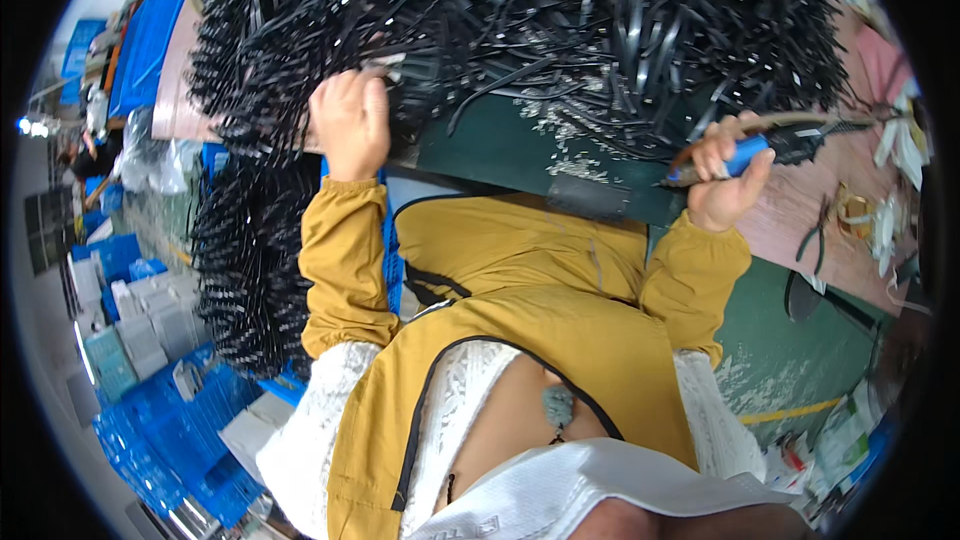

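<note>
My left hand (350,125) is closed at the near edge of a large heap of black strips (540,0). Blurred black strips (425,80) reach out to the right from its fingertips; its grip on them is partly hidden. Wrapped in my right hand (722,178) is a blue-bodied hand tool (743,155), its narrow dark tip pointing left over the dark green work surface (470,145). A cord or hose seems to run off to the right behind it. Small pale clippings (570,135) lie scattered between my hands.
More black strips (250,270) hang or pile left of my lap. On the pinkish tabletop at right are black-handled pliers (815,237) and a roll of tape (853,215). Blue crates (170,430) and white boxes (160,325) stand at the left.
</note>
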Action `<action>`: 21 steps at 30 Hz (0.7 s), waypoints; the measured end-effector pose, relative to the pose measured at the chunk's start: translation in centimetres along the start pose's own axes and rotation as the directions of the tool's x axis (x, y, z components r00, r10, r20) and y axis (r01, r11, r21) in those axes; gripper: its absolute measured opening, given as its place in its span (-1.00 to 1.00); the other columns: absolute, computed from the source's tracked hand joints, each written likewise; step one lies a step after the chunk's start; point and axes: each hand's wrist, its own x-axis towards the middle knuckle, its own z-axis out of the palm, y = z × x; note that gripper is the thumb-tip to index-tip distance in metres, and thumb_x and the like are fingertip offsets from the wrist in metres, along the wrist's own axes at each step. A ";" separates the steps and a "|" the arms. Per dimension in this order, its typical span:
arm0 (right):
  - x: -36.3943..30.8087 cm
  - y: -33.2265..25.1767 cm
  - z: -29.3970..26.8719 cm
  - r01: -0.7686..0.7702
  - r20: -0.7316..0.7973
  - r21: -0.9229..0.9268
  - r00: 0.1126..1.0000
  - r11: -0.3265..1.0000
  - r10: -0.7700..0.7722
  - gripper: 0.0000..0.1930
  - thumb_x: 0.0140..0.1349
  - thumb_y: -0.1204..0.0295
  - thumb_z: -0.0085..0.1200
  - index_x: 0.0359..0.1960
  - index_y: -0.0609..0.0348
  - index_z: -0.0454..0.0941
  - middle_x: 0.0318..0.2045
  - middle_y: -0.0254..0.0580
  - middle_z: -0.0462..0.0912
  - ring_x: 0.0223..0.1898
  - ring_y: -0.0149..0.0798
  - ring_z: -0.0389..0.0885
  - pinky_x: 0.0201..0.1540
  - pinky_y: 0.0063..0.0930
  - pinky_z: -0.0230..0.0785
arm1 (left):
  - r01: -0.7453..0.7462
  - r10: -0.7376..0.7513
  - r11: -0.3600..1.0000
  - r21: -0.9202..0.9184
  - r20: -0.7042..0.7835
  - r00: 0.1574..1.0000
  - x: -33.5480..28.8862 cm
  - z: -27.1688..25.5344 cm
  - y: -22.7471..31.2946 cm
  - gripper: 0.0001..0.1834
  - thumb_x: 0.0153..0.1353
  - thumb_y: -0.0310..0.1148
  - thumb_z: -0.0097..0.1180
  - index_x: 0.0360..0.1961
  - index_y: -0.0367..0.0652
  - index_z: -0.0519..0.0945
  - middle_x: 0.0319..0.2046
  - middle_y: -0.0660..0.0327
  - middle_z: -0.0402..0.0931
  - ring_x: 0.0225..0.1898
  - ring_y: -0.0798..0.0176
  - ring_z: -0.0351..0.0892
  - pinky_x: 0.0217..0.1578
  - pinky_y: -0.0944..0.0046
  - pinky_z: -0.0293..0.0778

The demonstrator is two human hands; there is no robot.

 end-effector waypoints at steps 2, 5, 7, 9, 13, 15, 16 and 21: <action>0.5 -0.5 -1.1 0.103 0.037 -0.183 0.995 0.978 -0.098 -0.32 0.49 -0.20 -0.13 0.24 0.23 0.39 -0.16 -0.14 0.57 -0.31 -0.28 0.53 -0.22 -0.37 0.45 | 0.095 -0.094 0.995 -0.037 0.020 0.995 0.6 1.0 -0.4 -0.59 0.51 -0.20 -0.06 -0.45 -0.18 0.63 -0.46 0.18 0.49 -0.28 0.04 0.51 -0.15 0.06 0.28; 2.1 -2.8 -3.0 0.099 -0.285 -0.452 0.926 0.886 -0.249 -0.39 0.60 -0.03 -0.27 0.22 0.35 0.45 0.08 0.04 0.64 0.09 -0.10 0.64 0.19 -0.21 0.47 | 0.159 -0.168 0.984 0.074 0.139 0.976 1.9 1.3 -0.3 -0.63 0.45 -0.17 0.08 -0.45 -0.16 0.69 -0.42 0.15 0.58 -0.23 0.02 0.59 -0.08 0.05 0.36; 3.5 -4.9 -4.1 -0.009 -0.200 -0.781 0.951 0.624 -0.237 -0.55 0.60 0.21 -0.23 0.12 0.37 0.56 0.03 -0.01 0.67 0.09 -0.17 0.63 0.20 -0.28 0.46 | 0.178 -0.184 0.982 0.069 0.106 0.977 3.0 0.6 1.1 -0.76 0.35 -0.24 0.19 -0.34 -0.17 0.72 -0.30 0.09 0.63 -0.12 -0.05 0.61 -0.02 -0.01 0.45; 4.8 -5.5 -4.2 0.062 -0.034 -0.912 0.973 0.406 -0.227 -0.69 0.27 0.68 0.10 0.04 0.31 0.66 -0.14 -0.22 0.69 -0.16 -0.39 0.61 -0.07 -0.52 0.47 | 0.079 -0.086 0.990 0.120 0.056 0.995 4.7 -0.3 3.5 -0.75 0.29 -0.28 0.24 -0.11 -0.19 0.68 -0.15 0.04 0.64 -0.09 -0.07 0.62 -0.06 0.01 0.53; 7.5 -3.6 -2.2 0.478 0.463 -0.835 0.878 -0.273 0.123 -0.72 0.20 0.29 0.36 -0.16 0.18 0.68 -0.26 -0.10 0.62 -0.19 -0.04 0.63 -0.09 -0.21 0.51 | -0.083 0.063 0.963 -0.258 -0.084 0.994 10.4 3.0 11.2 -0.71 0.27 -0.21 0.25 -0.12 -0.20 0.68 -0.20 0.04 0.62 -0.10 -0.09 0.61 -0.07 0.02 0.54; 8.1 -3.5 -1.5 0.576 0.517 -0.707 0.817 -0.410 0.257 -0.71 0.20 0.33 0.36 -0.11 0.18 0.66 -0.26 -0.10 0.60 -0.22 -0.06 0.63 -0.11 -0.24 0.49 | -0.103 0.110 0.989 -0.108 0.056 0.992 13.0 6.7 14.7 -0.65 0.30 -0.17 0.24 -0.12 -0.27 0.69 -0.12 0.02 0.61 0.00 -0.07 0.58 0.03 0.01 0.50; 8.1 -3.9 -1.5 0.578 0.547 -0.769 0.816 -0.275 0.184 -0.73 0.21 0.36 0.34 -0.10 0.17 0.66 -0.24 -0.10 0.58 -0.18 -0.04 0.61 -0.09 -0.24 0.49 | -0.134 0.136 0.990 -0.036 0.079 0.988 14.0 8.1 15.9 -0.65 0.28 -0.17 0.24 -0.13 -0.26 0.69 -0.14 0.03 0.60 0.00 -0.06 0.57 0.01 0.00 0.50; 7.4 -6.5 -4.0 0.575 0.566 -0.746 0.813 -0.336 0.135 -0.74 0.04 0.50 0.34 -0.19 0.16 0.68 -0.25 -0.10 0.58 -0.10 -0.01 0.57 -0.04 -0.19 0.47 | -0.266 0.263 0.962 0.054 0.056 0.963 14.8 11.3 16.1 -0.70 0.18 -0.23 0.21 -0.19 -0.23 0.66 -0.14 0.06 0.60 -0.02 -0.01 0.58 -0.02 0.00 0.49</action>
